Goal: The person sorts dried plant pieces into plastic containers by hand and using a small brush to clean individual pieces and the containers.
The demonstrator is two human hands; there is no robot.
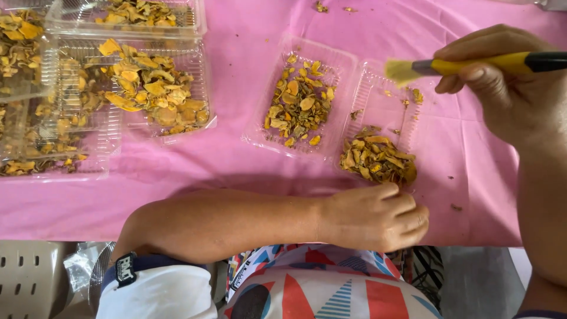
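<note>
While the right hand (502,77) is clamped on a yellow-and-black-handled brush with pale bristles (472,65), its long axis runs left-right, bristles pointing left over the open clear plastic clamshell tray (378,97). The pile of dried yellow-brown slices (379,159) lies at the tray's near end, just below-left of the bristles. The left hand (375,215), fingers curled together, empty, touches the tray's near edge on the pink-clothed surface (236,153); it's nearer the pile.
</note>
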